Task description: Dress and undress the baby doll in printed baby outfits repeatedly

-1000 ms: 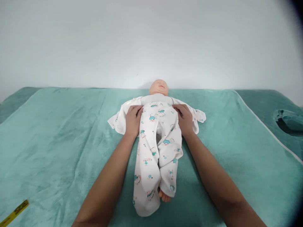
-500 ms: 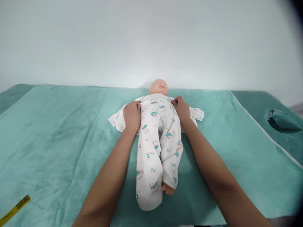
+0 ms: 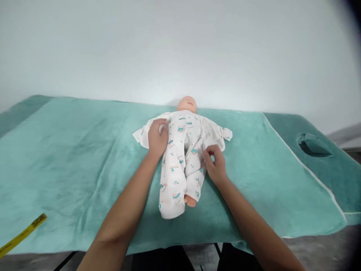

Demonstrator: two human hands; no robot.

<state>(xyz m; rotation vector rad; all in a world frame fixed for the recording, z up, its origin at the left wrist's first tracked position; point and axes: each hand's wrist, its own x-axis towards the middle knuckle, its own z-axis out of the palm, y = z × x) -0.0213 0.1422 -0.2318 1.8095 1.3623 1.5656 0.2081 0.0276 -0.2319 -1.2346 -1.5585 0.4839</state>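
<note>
A baby doll [image 3: 187,104] lies on its back, head toward the wall. It wears white printed pants [image 3: 173,162] pulled up over its body. A white shirt [image 3: 213,130] spreads out on both sides, partly under the pants. My left hand [image 3: 158,140] rests against the waist side of the pants, fingers bent and thumb apart from them. Lower down, at the outer edge of the other pant leg, my right hand [image 3: 216,162] pinches the cloth between thumb and fingers. One doll foot [image 3: 190,201] pokes out of that leg; the other leg's end covers its foot.
A green sheet [image 3: 262,180] covers the padded table, which has a face hole [image 3: 313,146] at the right end. Behind stands a white wall [image 3: 180,49]. A yellow printed strip [image 3: 24,235] lies at the left front.
My right hand has moved down from the waistband to the pant leg. My left hand stays by the waist, its thumb now apart from the fingers. The view has shifted back, showing the table's front edge.
</note>
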